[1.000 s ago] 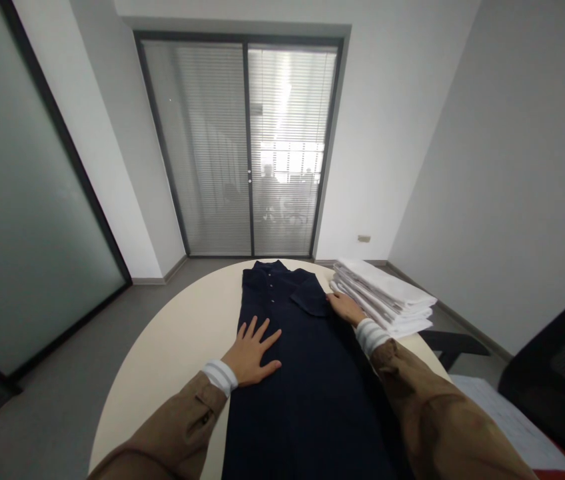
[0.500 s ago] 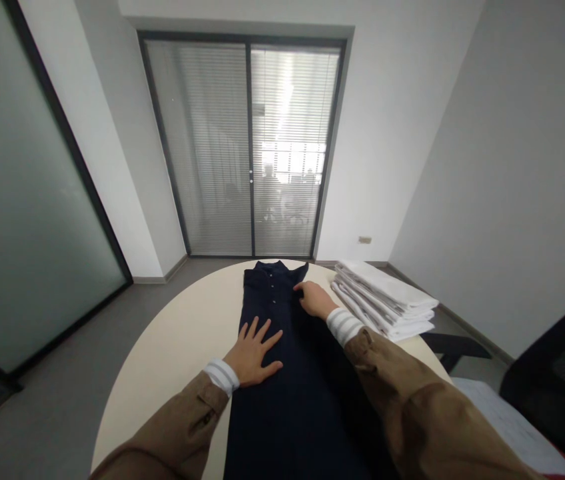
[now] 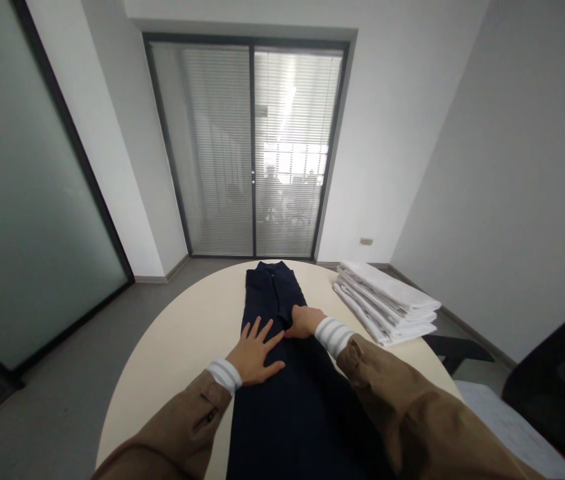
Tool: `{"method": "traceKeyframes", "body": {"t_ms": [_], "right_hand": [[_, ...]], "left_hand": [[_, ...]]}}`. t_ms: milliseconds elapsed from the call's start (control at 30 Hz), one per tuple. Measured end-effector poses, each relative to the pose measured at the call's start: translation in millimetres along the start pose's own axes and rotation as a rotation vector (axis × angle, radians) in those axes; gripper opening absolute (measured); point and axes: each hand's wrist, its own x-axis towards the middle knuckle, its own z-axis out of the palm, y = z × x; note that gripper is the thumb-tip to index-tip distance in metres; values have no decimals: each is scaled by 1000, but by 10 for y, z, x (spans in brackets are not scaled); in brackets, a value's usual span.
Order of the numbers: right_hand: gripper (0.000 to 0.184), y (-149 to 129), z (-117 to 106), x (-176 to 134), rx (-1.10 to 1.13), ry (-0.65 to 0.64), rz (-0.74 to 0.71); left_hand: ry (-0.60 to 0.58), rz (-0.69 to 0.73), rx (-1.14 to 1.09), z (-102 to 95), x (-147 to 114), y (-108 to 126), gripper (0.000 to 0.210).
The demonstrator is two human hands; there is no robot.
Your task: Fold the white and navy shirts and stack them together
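Note:
A dark navy buttoned shirt lies lengthwise on the cream round table, its collar at the far edge. My left hand rests flat on the middle of it, fingers spread. Just right of those fingertips, my right hand pinches a folded-over part of the shirt near the button placket. The fold covers most of the buttons. The shirt's near end runs out of view at the bottom.
A stack of folded white cloths sits at the table's right edge. Beyond it on the right stand a black chair and a white sheet-like surface. A glass door with blinds is across the room.
My right hand has moved left and nearer, bringing the shirt's right side inward over the placket. The corner that stuck out at upper right is folded in. My left hand stays put.

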Motion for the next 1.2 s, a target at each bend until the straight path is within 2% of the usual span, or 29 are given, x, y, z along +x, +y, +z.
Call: {"method": "traceKeyframes", "body": {"t_ms": [100, 200, 333, 400, 600, 700, 800, 867, 1000, 1100, 1200], "right_hand": [[36, 46, -35, -46, -3, -189, 33], [26, 80, -29, -80, 34, -301, -4], [30, 109, 57, -116, 89, -209, -82], [30, 123, 127, -130, 119, -226, -111], [41, 167, 247, -278, 182, -609, -212], [50, 180, 222, -449, 206, -809, -291], [53, 183, 220, -634, 183, -863, -340], [53, 170, 251, -748, 167, -881, -377], [46, 74, 342, -955, 165, -951, -401], [31, -32, 380, -1094, 130, -1143, -401], [33, -65, 372, -1203, 135, -1311, -335]], "left_hand": [[-5, -7, -7, -1, -2, 7, 78], [-13, -19, -11, 7, 1, 13, 85], [-11, -23, -27, 20, 4, 16, 90], [-9, -25, -32, 20, 1, 20, 91], [-2, -38, -51, -3, 0, 49, 87], [60, -30, -104, -27, 25, 74, 78], [120, 29, -198, -55, 86, 95, 71], [117, 43, -249, -65, 150, 100, 65], [102, -51, -341, -42, 306, 96, 63], [141, -109, -418, -10, 406, 91, 64], [222, -188, -502, 3, 478, 76, 61]]}}
